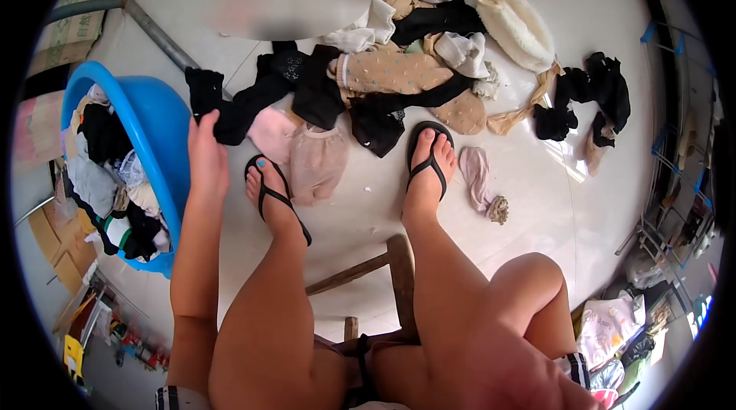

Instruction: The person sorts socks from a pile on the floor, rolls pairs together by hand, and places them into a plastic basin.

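My left hand [208,151] reaches forward beside the blue basin, its fingers closed on a black sock [204,94]. The sock's dark fabric runs right toward other black socks [318,92] on the floor. Next to it lie a pink sock [271,134] and a sheer pinkish sock [319,164]. A tan dotted sock [395,76] rests in the middle of the pile. My right arm is bent back toward me; my right hand [529,375] is a blur at the bottom edge, close to the camera, with its fingers not distinguishable.
At left the blue basin [170,115] holds mixed socks and clothes. A fluffy cream item [515,26], a pale pink sock [477,178] and more black socks [594,95] lie on the floor. Metal racks [675,149] stand right; a wooden stool leg [401,279] shows between my legs.
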Motion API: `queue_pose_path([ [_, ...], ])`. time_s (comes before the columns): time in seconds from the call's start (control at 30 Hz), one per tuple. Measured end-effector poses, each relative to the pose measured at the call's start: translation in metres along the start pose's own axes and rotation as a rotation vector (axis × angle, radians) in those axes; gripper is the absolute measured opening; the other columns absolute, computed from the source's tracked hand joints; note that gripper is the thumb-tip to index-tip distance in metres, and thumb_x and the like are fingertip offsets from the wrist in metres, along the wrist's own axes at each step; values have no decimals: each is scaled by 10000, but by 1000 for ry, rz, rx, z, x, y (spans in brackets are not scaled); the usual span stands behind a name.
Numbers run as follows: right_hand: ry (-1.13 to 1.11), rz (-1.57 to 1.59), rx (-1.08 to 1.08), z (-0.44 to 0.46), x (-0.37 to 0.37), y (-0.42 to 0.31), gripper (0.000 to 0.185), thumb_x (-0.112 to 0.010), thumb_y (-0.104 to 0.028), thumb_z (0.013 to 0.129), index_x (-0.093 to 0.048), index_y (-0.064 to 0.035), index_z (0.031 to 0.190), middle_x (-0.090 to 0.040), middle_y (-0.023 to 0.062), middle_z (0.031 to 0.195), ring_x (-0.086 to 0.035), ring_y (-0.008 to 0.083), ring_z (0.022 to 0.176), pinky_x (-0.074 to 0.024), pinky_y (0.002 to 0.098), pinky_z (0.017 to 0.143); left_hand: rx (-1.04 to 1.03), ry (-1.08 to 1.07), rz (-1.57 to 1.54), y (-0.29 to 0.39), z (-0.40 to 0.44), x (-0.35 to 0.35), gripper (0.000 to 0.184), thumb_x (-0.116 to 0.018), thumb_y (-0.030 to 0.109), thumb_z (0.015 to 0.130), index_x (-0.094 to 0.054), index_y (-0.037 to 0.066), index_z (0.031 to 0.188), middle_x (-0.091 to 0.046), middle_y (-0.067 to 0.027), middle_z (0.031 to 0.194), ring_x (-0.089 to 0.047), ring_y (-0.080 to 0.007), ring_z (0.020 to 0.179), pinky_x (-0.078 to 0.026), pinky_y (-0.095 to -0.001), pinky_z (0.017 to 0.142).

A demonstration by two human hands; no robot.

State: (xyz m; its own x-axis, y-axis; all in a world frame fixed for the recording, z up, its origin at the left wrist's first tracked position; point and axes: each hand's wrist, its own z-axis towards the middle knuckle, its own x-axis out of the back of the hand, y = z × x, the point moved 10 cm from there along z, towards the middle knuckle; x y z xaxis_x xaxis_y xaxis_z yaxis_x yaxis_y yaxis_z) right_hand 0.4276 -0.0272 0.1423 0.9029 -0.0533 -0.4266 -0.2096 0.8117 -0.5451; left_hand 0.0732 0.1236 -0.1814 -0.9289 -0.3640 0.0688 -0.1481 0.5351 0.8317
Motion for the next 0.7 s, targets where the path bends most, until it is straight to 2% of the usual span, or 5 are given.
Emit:
queue_pose_path([
  [0.23, -35, 591, -205, 9, -14, 47, 146, -536, 38, 760, -538, -32, 888, -521, 97, 914, -558, 194, 733, -499, 257, 646, 184, -63, -77, -34, -22, -18, 276, -534, 198, 833, -534, -5, 1021, -590, -74, 954, -576, -167, 859, -453, -285, 767],
  [0.33, -99, 527, 23, 7, -21, 33, 121, -528, 65, 752, -551, -42, 803, -524, 94, 858, -553, 191, 629, -501, 252, 583, 119, 10, -189, -5, -31, -12, 270, -531, 240, 844, -563, 11, 985, -603, -64, 924, -585, -170, 823, -464, -290, 742],
  [0.43, 363, 3, 474, -5, 2, -9, 157, -504, 57, 776, -534, -19, 910, -512, 87, 901, -530, 156, 812, -479, 221, 652, -129, 80, -176, 69, -57, -11, 290, -489, 292, 868, -566, 55, 1016, -597, -35, 945, -558, -139, 765, -459, -281, 692],
  [0.57, 161, 324, -35, -2, 7, -8, 157, -557, -34, 770, -529, -30, 924, -513, 80, 892, -525, 154, 820, -477, 217, 645, -459, 21, -189, 147, -82, 17, 329, -457, 265, 884, -538, 2, 1064, -596, -72, 987, -583, -158, 851, -464, -296, 756],
  [0.7, -24, 459, -95, 12, -17, 37, 91, -557, -17, 748, -539, -34, 835, -536, 78, 736, -530, 174, 530, -455, 267, 459, -108, -10, 33, 90, -36, 13, 384, -531, 167, 838, -463, -3, 1176, -563, -90, 1049, -559, -165, 926, -442, -294, 818],
])
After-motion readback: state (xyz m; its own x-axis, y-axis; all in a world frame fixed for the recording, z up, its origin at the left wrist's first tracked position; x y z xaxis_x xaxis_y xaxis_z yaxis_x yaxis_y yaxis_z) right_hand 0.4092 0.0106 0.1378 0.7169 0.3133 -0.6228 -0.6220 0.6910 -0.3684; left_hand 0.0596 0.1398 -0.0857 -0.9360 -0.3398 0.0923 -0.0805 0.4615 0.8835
